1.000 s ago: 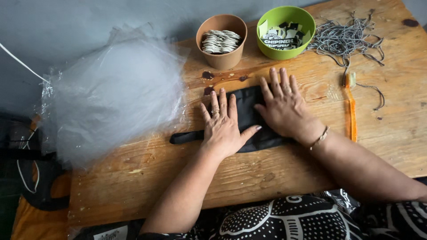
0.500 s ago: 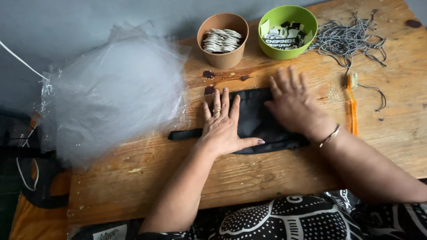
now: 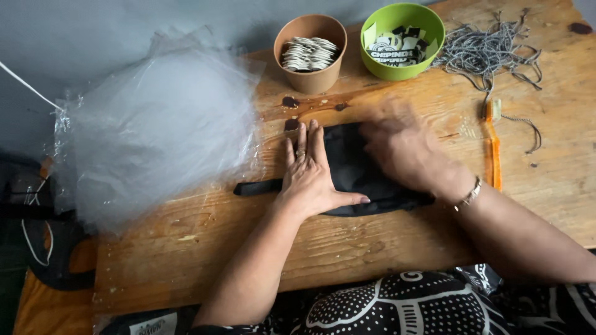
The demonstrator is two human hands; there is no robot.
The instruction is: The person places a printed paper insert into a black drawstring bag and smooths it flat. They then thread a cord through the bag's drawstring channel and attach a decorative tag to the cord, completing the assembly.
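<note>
A black fabric piece (image 3: 351, 170) with a strap end sticking out to the left lies flat on the wooden table (image 3: 186, 248). My left hand (image 3: 310, 177) presses flat on its left part, fingers together and a ring on one finger. My right hand (image 3: 403, 149), blurred by motion and with a bracelet at the wrist, lies palm down over the fabric's right part. Neither hand grips anything.
A heap of clear plastic bags (image 3: 155, 124) covers the table's left side. At the back stand a brown paper cup of small tags (image 3: 310, 53) and a green bowl of printed labels (image 3: 402, 40). Grey strings (image 3: 490, 53) and an orange tool (image 3: 495, 149) lie at right.
My right hand has slid left and back across the fabric and is now blurred. My left hand has stayed pressed in place on the fabric.
</note>
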